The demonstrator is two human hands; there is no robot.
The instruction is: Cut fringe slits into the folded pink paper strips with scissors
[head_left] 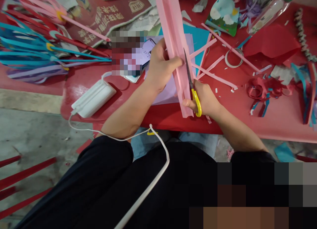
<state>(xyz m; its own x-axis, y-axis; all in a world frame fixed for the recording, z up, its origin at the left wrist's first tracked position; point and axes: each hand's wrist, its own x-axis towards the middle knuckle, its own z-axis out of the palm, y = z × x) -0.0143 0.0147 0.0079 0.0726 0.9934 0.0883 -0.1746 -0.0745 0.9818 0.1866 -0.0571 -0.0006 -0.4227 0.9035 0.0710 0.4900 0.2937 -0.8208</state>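
A long folded strip of pink paper stands out over the red table, creased lengthwise. My left hand is closed on its left side, with the thumb pressed across the paper. In my right hand are scissors with yellow handles, their dark blades lying along the paper's right edge. My right thumb rests near the lower end of the paper. Beneath the hands lie lilac paper sheets and a blue sheet. Narrow cut pink strips are scattered just right of the scissors.
Blue paper-fringed sticks lie at the left, near a phone and a white power bank with a cable crossing my lap. To the right are a tape roll, red paper, curled scraps and a plastic bottle.
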